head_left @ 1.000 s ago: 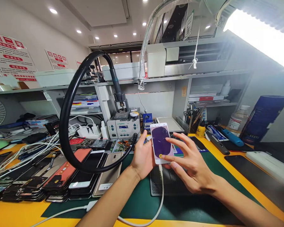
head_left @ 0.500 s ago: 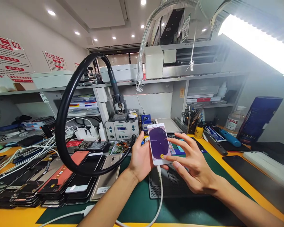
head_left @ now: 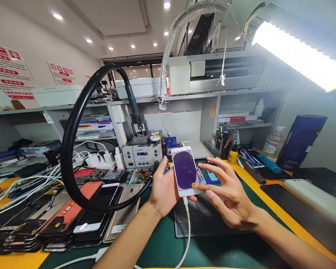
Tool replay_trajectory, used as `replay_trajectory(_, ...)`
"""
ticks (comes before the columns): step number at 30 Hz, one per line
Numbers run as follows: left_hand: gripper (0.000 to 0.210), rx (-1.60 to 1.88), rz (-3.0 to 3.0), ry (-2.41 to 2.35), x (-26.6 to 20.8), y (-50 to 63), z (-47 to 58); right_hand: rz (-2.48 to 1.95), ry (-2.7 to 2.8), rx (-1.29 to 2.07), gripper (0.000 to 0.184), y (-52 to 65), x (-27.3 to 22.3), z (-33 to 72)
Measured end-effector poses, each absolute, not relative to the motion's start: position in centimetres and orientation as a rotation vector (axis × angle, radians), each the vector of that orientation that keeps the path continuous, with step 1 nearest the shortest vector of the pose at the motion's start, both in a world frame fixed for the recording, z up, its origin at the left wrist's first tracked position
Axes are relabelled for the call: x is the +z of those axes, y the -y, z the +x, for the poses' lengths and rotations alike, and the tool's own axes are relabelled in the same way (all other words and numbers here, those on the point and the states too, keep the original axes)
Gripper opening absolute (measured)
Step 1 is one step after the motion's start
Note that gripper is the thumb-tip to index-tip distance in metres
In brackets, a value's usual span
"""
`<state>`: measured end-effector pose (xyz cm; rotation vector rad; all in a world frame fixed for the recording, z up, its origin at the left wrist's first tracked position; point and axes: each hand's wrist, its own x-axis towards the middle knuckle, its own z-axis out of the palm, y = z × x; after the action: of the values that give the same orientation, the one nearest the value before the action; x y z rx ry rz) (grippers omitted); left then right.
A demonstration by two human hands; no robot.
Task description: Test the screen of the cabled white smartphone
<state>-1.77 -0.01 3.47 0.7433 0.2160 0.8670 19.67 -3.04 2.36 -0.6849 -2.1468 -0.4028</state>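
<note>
A white smartphone (head_left: pixel 185 171) rests tilted in my left hand (head_left: pixel 165 186), whose fingers pass behind it. Its screen is mostly dark purple, with a yellow round mark near the bottom. A white charging cable (head_left: pixel 188 224) is plugged into the phone's lower edge and hangs down in a curve. My right hand (head_left: pixel 226 192) hovers at the phone's right side with its fingers spread. One fingertip is at the lower right of the screen, by the yellow mark; I cannot tell whether it touches. Below the phone lies a perforated dark plate (head_left: pixel 182 228) on a green mat (head_left: pixel 212 250).
Stacked phones and phone parts (head_left: pixel 70 209) cover the left side. A thick black hose (head_left: pixel 65 149) loops up from the rework station (head_left: pixel 142 154). At the right stand a yellow bottle (head_left: pixel 233 155), a clear bottle (head_left: pixel 273 142) and a blue roll (head_left: pixel 304 140). A lamp (head_left: pixel 294 52) shines overhead.
The view has shifted slightly, so the scene sits a little further left. The right hand's fingertip remains by the yellow mark, and the left hand still holds the smartphone.
</note>
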Motion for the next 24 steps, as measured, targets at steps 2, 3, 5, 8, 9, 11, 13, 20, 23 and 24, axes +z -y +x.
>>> replay_trajectory(2, 0.074, 0.873, 0.728, -0.224, 3.52, 0.07, -1.74, -0.679, 2.144, -0.406, 0.032, 3.06, 2.41, 19.67)
replay_trajectory(3, 0.074, 0.873, 0.722, -0.226, 3.54, 0.1, -1.73, -0.676, 2.142, -0.408, 0.032, 3.07, 2.43, 19.67)
replay_trajectory(5, 0.073, 0.873, 0.715, -0.226, 3.59, 0.14, -1.72, -0.672, 2.138, -0.412, 0.032, 3.07, 2.46, 19.7)
replay_trajectory(8, 0.073, 0.877, 0.715, -0.227, 3.6, 0.17, -1.72, -0.671, 2.133, -0.414, 0.032, 3.08, 2.51, 19.71)
replay_trajectory(9, 0.073, 0.877, 0.718, -0.223, 3.6, 0.18, -1.71, -0.67, 2.131, -0.412, 0.032, 3.08, 2.53, 19.72)
replay_trajectory(11, 0.073, 0.878, 0.73, -0.212, 3.59, 0.24, -1.67, -0.668, 2.123, -0.403, 0.031, 3.07, 2.57, 19.73)
replay_trajectory(13, 0.073, 0.877, 0.748, -0.204, 3.6, 0.3, -1.61, -0.672, 2.113, -0.394, 0.031, 3.03, 2.57, 19.79)
replay_trajectory(20, 0.075, 0.874, 0.808, -0.247, 3.5, 0.32, -1.59, -0.712, 2.103, -0.392, 0.033, 2.65, 2.31, 20.25)
replay_trajectory(23, 0.076, 0.874, 0.81, -0.265, 3.57, 0.39, -1.56, -0.72, 2.095, -0.395, 0.031, 2.5, 2.2, 20.34)
replay_trajectory(24, 0.076, 0.874, 0.811, -0.268, 3.61, 0.43, -1.54, -0.721, 2.091, -0.397, 0.031, 2.47, 2.18, 20.34)
